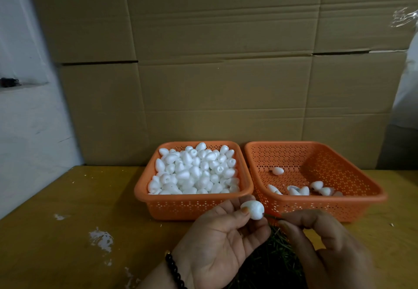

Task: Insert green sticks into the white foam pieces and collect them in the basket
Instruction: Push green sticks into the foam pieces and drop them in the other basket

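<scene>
Two orange baskets stand side by side on the yellow worktop [67, 198], in front of a wall of cardboard boxes [214, 51]. The left basket [181, 207] is full of white foam pieces [194, 169], heaped up to its rim. The right basket [362, 189] holds only a few foam pieces [300, 190], most of them lying along its near wall and one [277, 171] apart, closer to the middle.

In front of the baskets both hands work close together. The left hand [217, 241] is turned palm up, and its grip is clamped on one foam piece [252, 209]: the thumb presses it from the near side and the fingers hold it from behind. This piece is lifted above the worktop, just before the gap between the two baskets. A dark bead bracelet [174, 270] is on the left wrist.

The right hand [323, 243] has its fingers curled, and its grip is pinched on a thin green stick [272, 215]. The tip of the stick is at the right end of the foam piece; whether it is already inside I cannot tell, because the picture is blurred there. Under the hands a dark pile of green sticks [273, 261] lies on the worktop. White specks [101, 239] are scattered on the left part of the worktop
</scene>
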A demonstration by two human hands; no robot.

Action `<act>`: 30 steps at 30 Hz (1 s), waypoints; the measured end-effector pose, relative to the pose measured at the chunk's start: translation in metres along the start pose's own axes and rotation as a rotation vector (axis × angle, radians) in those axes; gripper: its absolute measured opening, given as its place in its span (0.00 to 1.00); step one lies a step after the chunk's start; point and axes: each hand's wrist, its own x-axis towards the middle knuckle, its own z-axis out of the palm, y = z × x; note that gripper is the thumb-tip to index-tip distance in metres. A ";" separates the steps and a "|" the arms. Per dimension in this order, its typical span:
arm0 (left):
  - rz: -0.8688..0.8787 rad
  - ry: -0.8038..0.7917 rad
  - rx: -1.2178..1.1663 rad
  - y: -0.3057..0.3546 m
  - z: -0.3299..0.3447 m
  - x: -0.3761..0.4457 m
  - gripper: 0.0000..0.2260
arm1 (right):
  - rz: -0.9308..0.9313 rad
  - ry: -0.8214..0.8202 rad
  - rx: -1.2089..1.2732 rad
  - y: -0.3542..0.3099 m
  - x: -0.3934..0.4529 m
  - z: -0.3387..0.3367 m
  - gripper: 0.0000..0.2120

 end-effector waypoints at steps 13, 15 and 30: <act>0.001 0.006 -0.009 0.002 -0.002 0.000 0.12 | 0.058 0.032 0.170 0.006 -0.010 0.005 0.05; -0.008 0.001 0.000 0.002 -0.002 -0.001 0.12 | 0.109 0.057 0.209 0.005 -0.009 0.004 0.02; -0.102 -0.087 -0.131 0.005 -0.007 -0.002 0.10 | 0.137 -0.034 0.149 -0.007 0.003 -0.008 0.19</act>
